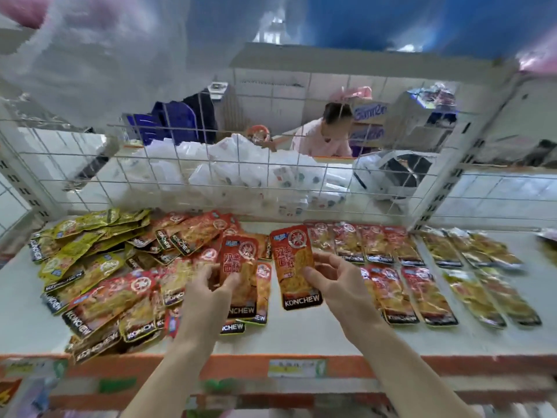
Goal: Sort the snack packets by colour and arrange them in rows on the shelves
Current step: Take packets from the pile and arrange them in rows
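My right hand pinches a red snack packet and holds it upright above the white shelf. My left hand grips another red packet just left of it, over a small stack of red packets. A mixed heap of red and yellow packets covers the shelf's left part. To the right, red packets lie in two rows. Further right, yellow packets lie in rows.
A white wire grid backs the shelf, with white bags piled behind it. White slotted uprights stand at both sides. An orange price strip runs along the front edge. A person in pink sits beyond the grid.
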